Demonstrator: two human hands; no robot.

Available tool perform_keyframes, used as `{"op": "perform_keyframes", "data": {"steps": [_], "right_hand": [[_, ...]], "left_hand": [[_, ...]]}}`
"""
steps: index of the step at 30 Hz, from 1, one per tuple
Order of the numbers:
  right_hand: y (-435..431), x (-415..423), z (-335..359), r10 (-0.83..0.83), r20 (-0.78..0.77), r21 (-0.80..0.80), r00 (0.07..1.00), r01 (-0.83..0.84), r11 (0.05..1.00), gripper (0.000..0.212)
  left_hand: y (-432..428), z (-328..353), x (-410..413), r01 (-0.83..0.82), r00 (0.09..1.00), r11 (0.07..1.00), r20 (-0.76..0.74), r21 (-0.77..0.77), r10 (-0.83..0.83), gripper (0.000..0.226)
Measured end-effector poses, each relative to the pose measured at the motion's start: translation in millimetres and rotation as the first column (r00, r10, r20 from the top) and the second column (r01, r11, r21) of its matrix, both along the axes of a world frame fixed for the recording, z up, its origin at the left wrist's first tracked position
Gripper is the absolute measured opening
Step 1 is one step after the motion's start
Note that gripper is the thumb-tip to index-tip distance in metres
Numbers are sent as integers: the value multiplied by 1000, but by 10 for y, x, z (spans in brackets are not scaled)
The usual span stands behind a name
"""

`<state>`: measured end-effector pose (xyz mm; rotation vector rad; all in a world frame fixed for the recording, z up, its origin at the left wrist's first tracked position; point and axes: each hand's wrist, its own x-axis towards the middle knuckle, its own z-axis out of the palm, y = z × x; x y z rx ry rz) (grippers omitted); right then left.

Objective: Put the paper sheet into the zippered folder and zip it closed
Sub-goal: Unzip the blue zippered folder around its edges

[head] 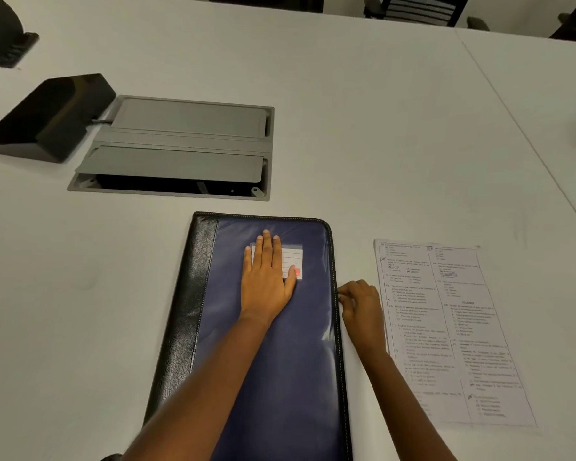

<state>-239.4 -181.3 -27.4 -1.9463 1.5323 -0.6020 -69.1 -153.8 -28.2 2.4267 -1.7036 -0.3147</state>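
Note:
A dark blue zippered folder (306, 344) with a black spine strip lies closed on the white table in front of me. My left hand (266, 277) rests flat on its cover, fingers spread, partly over a small label window. My right hand (359, 304) is at the folder's right edge, fingers pinched at the zipper track; the zipper pull itself is hidden by the fingers. A printed paper sheet (453, 331) lies flat on the table just right of the folder, partly under my right forearm.
A grey recessed cable box (180, 148) with flap lids is set into the table behind the folder. A black wedge-shaped device (47, 118) stands at its left. Dark chairs (419, 8) line the table's far edge.

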Motion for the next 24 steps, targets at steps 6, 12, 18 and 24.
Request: {"op": "perform_keyframes", "data": {"steps": [6,12,18,24], "right_hand": [[17,-5,31,-17,28,-4,999,17,1000,14],[-7,15,79,-24,33,20,999,23,1000,13],[-13,42,136,-13,-58,8,998,13,1000,16],[144,-42,144,11,-150,-44,989,-18,999,15]], "left_hand": [[212,1,-212,9,1000,1000,-24,-15,-10,62],[548,-7,-516,45,998,999,-46,-8,-46,63],[675,-27,-616,45,998,999,-44,-3,-45,63],[665,-61,-611,46,998,999,-38,-7,-47,63]]}}
